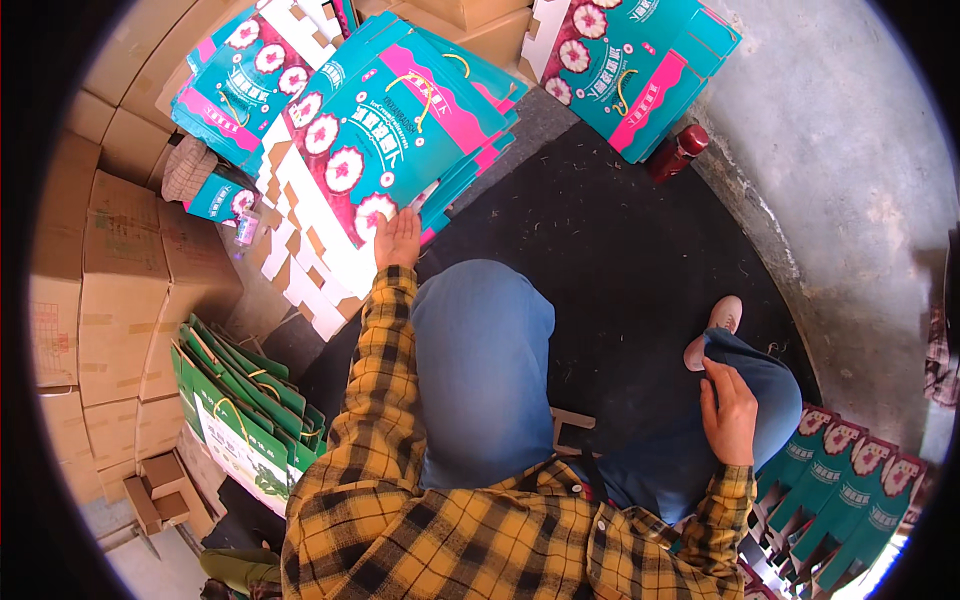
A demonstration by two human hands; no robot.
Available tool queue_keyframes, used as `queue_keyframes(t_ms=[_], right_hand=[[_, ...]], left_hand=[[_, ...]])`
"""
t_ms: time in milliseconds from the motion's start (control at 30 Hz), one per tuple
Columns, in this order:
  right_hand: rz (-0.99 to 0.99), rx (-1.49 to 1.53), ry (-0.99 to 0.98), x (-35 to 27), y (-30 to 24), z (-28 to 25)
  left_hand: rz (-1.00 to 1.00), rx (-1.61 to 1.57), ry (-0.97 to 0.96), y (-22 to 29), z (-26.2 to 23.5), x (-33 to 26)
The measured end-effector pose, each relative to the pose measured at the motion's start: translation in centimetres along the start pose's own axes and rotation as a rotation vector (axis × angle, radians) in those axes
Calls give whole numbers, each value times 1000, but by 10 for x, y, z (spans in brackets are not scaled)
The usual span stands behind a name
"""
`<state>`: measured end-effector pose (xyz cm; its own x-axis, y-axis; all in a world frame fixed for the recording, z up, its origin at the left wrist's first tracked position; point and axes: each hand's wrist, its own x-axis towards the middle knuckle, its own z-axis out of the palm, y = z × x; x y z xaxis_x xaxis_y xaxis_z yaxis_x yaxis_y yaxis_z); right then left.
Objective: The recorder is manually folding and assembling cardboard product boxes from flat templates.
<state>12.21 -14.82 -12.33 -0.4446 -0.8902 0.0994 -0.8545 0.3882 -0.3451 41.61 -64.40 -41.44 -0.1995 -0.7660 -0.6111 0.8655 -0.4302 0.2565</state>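
My left hand [397,240] lies with outstretched fingers on the near edge of a stack of flattened teal gift boxes [400,150], which have pink bands, round slice pictures and yellow cord handles. It grips nothing that I can see. White tabs and flaps [300,260] of the stacked cartons fan out to its left. My right hand [730,412] is by my right knee, thumb apart from the loosely bent fingers, with nothing in it.
Another teal stack [630,70] leans by the grey wall, beside a dark red bottle [682,150]. Brown cartons [125,260] pile up on the left. Green carrier boxes [245,400] stand near my left elbow. More teal cartons [850,480] line up at lower right.
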Motion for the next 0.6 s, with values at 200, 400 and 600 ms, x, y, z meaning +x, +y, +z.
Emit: queue_keyframes(t_ms=[200,400,600], right_hand=[[6,4,-25,3,6,5],[-16,-19,-32,2,8,4],[-25,20,-43,-15,26,-14]], left_hand=[[133,113,-10,44,43,10],[411,501,-207,79,117,-60],[705,997,-294,34,177,-204]])
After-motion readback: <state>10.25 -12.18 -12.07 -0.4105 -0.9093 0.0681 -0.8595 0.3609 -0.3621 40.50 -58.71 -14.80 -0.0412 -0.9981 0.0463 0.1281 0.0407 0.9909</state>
